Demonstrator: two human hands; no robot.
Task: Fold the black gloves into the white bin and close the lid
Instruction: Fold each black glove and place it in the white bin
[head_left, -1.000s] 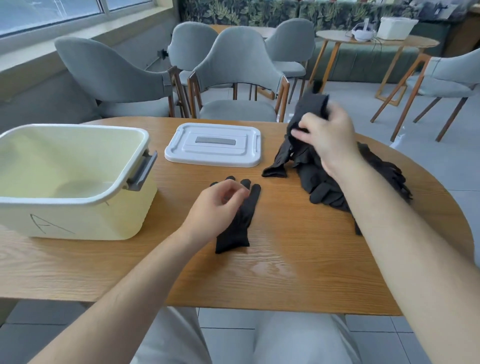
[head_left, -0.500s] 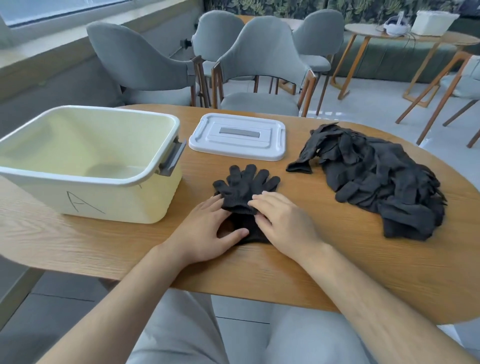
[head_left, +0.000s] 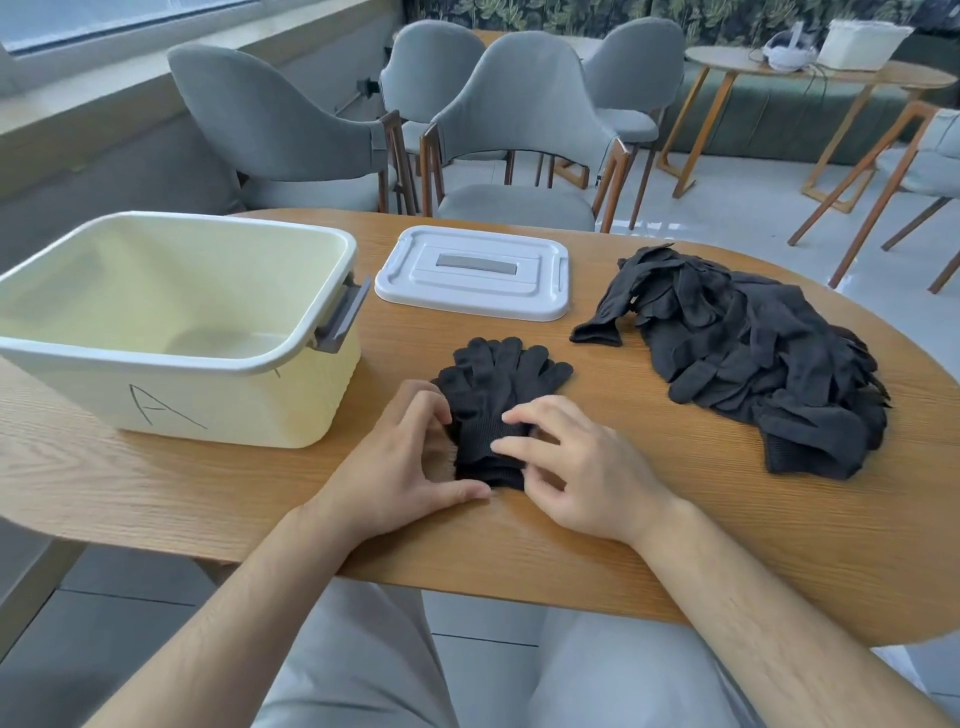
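step in hand, as we read it: folding the first pair. a stacked pair of black gloves (head_left: 498, 410) lies flat on the wooden table (head_left: 675, 525), fingers pointing away from us, cuffs toward us, just right of the white bin (head_left: 234, 410) and in front of the lid (head_left: 472, 270). the left hand (head_left: 400, 462) cups the cuff end from the left, fingers curled at its edge and thumb along the near hem, so we log it as gripping the pair. the right hand (head_left: 576, 467) has bent fingers with tips on top of the cuff; its thumb is hidden, so we cannot tell whether it pinches or only presses. the bin stands open, nothing visible inside; the lid lies flat on the table beside it. a large pile of black gloves (head_left: 753, 358) waits well to the right. progress judged: very early. next move likely calls for turning the cuff end over the fingers while both layers stay aligned, then lifting the bundle left over the bin rim. risk: the knit is limp, and the top glove may slide off.
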